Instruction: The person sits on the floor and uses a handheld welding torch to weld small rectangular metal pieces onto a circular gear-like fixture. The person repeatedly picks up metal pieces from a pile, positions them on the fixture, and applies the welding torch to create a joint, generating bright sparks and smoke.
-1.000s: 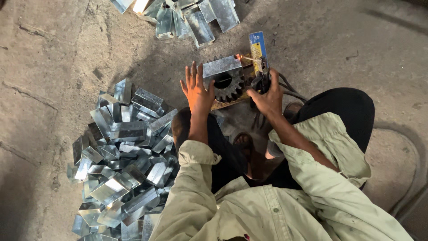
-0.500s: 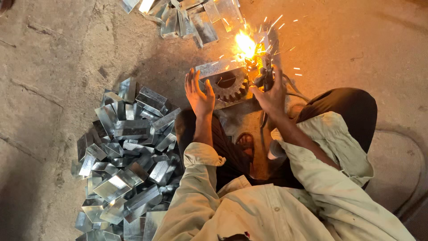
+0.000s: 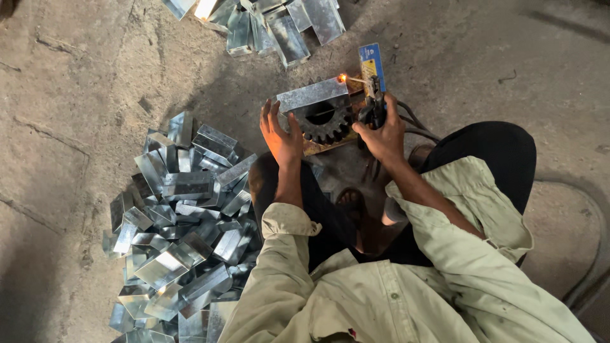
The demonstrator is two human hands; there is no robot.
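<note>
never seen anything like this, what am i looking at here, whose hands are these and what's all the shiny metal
There is no machine here. The picture comes from a camera worn on a person's head, looking down at their own two bare hands; the pale green sleeves and dark trousers are theirs, and they sit low on a rough concrete floor.

The left hand is spread open beside a folded sheet-metal box piece that lies against a dark toothed gear. The right hand grips a dark electrode holder; its thin rod points at the box piece's corner, where a small orange glow shows. Cables trail off from the holder.

A large pile of similar shiny box pieces lies to the person's left, and a smaller pile lies ahead.
</note>
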